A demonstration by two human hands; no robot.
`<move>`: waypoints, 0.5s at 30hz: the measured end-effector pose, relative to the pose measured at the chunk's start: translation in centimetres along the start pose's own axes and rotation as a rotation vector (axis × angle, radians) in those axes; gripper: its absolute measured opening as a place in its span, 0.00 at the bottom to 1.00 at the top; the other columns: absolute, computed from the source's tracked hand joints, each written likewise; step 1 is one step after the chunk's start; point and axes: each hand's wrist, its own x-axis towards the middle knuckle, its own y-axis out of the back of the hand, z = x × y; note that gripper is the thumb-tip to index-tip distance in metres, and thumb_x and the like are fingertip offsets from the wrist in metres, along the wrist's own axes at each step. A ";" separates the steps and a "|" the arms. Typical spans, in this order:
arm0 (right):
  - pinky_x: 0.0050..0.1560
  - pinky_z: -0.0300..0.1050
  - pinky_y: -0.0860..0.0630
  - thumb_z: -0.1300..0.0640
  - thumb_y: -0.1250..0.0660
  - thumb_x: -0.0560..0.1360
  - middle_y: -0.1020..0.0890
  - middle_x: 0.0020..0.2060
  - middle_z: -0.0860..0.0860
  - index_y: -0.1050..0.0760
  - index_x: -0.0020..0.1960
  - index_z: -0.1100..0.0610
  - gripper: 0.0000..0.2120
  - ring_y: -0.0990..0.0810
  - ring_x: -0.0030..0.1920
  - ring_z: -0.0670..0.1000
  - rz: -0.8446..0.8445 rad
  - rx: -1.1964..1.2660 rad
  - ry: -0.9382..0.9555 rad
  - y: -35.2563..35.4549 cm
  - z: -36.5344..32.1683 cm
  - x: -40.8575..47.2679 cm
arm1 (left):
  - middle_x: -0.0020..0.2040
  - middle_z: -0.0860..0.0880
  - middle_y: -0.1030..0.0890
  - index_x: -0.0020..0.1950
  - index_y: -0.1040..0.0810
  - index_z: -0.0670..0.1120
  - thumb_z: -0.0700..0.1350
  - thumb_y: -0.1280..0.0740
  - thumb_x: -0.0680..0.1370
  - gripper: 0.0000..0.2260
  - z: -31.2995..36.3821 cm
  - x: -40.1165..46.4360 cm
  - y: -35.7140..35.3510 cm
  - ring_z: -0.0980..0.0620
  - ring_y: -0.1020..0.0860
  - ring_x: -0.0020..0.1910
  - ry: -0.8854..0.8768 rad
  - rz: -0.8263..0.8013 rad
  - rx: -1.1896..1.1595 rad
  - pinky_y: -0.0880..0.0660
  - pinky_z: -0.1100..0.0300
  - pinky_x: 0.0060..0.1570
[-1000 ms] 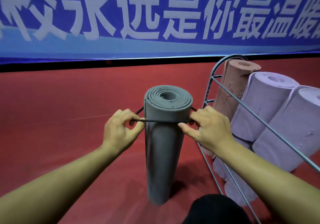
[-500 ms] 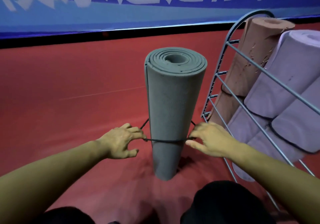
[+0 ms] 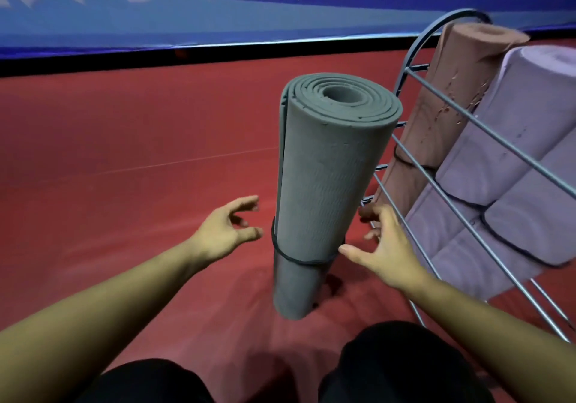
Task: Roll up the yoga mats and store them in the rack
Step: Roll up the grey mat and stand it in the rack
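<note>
We see the red floor (image 3: 124, 159), then the wire rack (image 3: 461, 140) holding rolled mats (pink and lilac). Just left of the rack, the grey rolled mat (image 3: 327, 165) stands upright, a black band (image 3: 296, 259) circling it. Beside the mat, left hand (image 3: 224, 234) and right hand (image 3: 389, 246) show a spread grip, holding nothing.

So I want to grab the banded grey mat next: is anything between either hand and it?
Nothing visible. The left hand and right hand flank the upright grey mat near its black band, with only bare gaps between. The rack stands beyond, to the right.
</note>
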 end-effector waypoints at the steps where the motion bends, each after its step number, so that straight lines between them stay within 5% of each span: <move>1: 0.57 0.45 0.24 0.36 0.25 0.57 0.30 0.66 0.48 0.37 0.70 0.50 0.47 0.27 0.61 0.43 -0.062 0.009 -0.080 0.0 -0.6 0.2 | 0.66 0.59 0.26 0.73 0.33 0.56 0.49 0.19 0.67 0.39 1.1 0.0 0.1 0.58 0.24 0.56 -0.034 -0.083 0.064 0.26 0.58 0.57; 4: 0.69 0.41 0.32 0.36 0.22 0.54 0.33 0.73 0.47 0.48 0.79 0.51 0.61 0.31 0.71 0.43 -0.184 0.066 -0.132 -0.3 -2.1 2.2 | 0.71 0.60 0.29 0.76 0.38 0.55 0.62 0.19 0.55 0.53 4.4 0.4 -0.9 0.60 0.30 0.67 -0.121 -0.227 0.129 0.31 0.58 0.64; 8: 0.57 0.22 0.36 0.49 0.16 0.56 0.31 0.62 0.30 0.43 0.74 0.47 0.55 0.32 0.60 0.24 -0.208 0.107 -0.133 -1.5 -2.8 5.2 | 0.53 0.67 0.19 0.62 0.27 0.58 0.53 0.15 0.54 0.40 6.1 3.1 -1.3 0.70 0.23 0.53 -0.167 -0.176 0.053 0.28 0.73 0.50; 11: 0.62 0.29 0.33 0.45 0.17 0.55 0.30 0.63 0.30 0.43 0.74 0.46 0.55 0.30 0.64 0.31 -0.170 0.166 -0.173 -2.2 -2.2 7.8 | 0.43 0.71 0.19 0.53 0.25 0.57 0.37 0.17 0.60 0.29 6.5 6.4 -0.4 0.70 0.20 0.45 -0.182 -0.170 0.022 0.28 0.75 0.42; 15: 0.66 0.43 0.27 0.43 0.17 0.51 0.25 0.63 0.34 0.40 0.71 0.42 0.53 0.26 0.64 0.37 -0.144 0.231 -0.267 -1.7 -2.6 11.5 | 0.46 0.66 0.16 0.54 0.22 0.52 0.32 0.19 0.60 0.27 8.1 10.2 0.6 0.67 0.19 0.49 -0.141 -0.208 -0.099 0.26 0.74 0.45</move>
